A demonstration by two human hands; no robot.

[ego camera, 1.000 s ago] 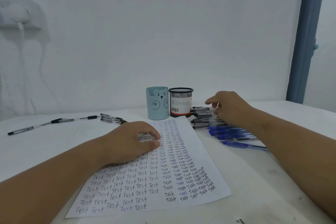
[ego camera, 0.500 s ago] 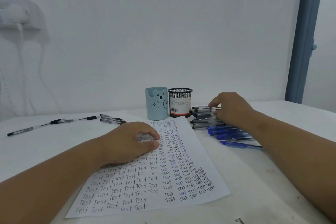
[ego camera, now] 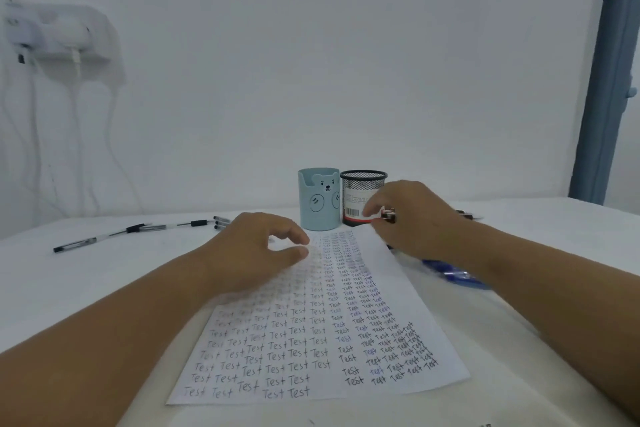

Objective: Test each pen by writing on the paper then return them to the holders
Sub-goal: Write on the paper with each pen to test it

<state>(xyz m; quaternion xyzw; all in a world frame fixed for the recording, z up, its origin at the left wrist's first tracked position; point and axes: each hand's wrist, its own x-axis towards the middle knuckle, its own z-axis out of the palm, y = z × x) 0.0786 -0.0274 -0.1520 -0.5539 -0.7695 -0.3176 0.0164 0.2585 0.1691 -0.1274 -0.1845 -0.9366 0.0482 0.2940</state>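
A white paper (ego camera: 346,340) filled with rows of "Test" lies on the table. My left hand (ego camera: 259,253) rests on its upper left part, fingers loosely curled and holding nothing. My right hand (ego camera: 419,218) grips a bundle of black pens (ego camera: 388,215) just above the paper's far right corner; their ends stick out on both sides of the hand. It is right in front of the black mesh holder (ego camera: 362,189). A light blue bear holder (ego camera: 318,201) stands to the left of the mesh one. Several blue pens (ego camera: 453,276) lie blurred under my right forearm.
Several black pens (ego camera: 138,229) lie scattered on the white table (ego camera: 69,288) at the far left. A wall socket with cables (ego camera: 59,35) hangs on the white wall at the left. A blue-grey door frame (ego camera: 602,80) stands at the right.
My right hand has closed round the black pens beside the paper and carried them left, up to the front of the mesh holder. My left hand has stayed on the paper.
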